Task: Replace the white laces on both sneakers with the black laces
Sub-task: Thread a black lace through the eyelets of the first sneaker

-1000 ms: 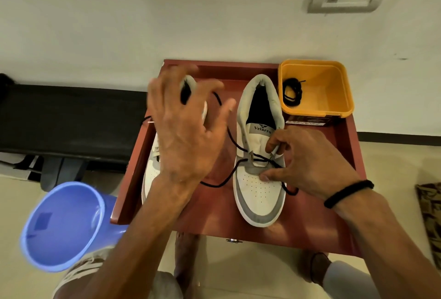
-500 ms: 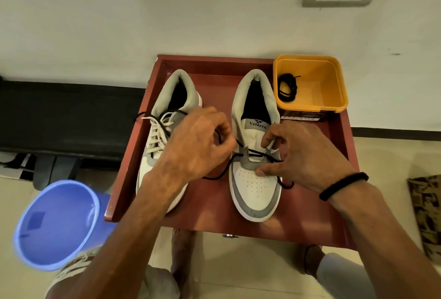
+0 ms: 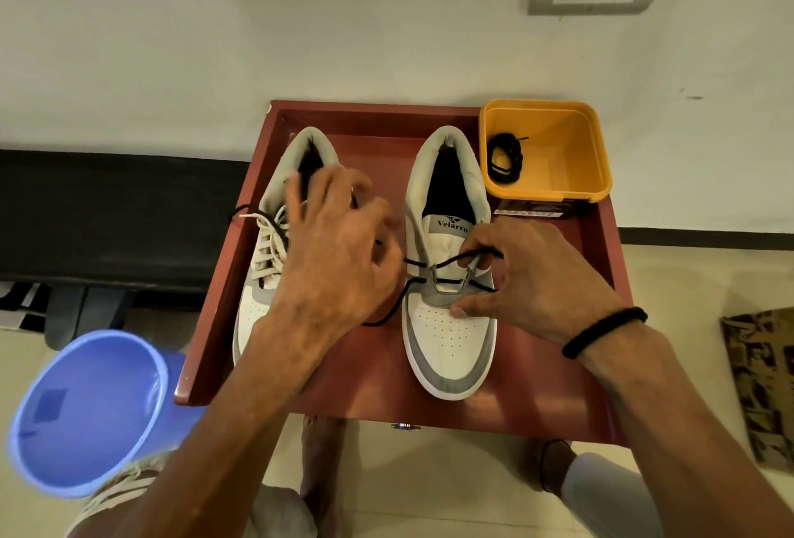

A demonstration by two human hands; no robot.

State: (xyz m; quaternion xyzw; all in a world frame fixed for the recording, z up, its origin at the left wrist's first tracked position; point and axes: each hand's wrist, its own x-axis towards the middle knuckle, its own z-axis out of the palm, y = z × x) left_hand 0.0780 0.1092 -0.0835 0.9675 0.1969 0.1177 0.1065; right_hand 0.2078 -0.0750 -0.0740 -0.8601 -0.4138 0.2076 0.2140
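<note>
- Two grey-and-white sneakers stand side by side on a red-brown table (image 3: 537, 387), toes towards the person; the left sneaker (image 3: 258, 301) carries white laces (image 3: 268, 247), the right sneaker (image 3: 449, 340) has a black lace (image 3: 447, 264) threaded through its lowest eyelets.
- The right hand (image 3: 532, 279) pinches the black lace at the right-side eyelets, thumb resting on the toe panel; a black band (image 3: 603, 331) circles its wrist.
- The left hand (image 3: 339, 254) is blurred between the shoes, fingers spread over the left sneaker; the lace runs under it, yet whether it grips the lace cannot be told.
- A coiled black lace (image 3: 505, 159) lies in the yellow tub (image 3: 575, 150) at the table's far right corner; a blue bucket (image 3: 86, 408) stands on the floor to the left.
</note>
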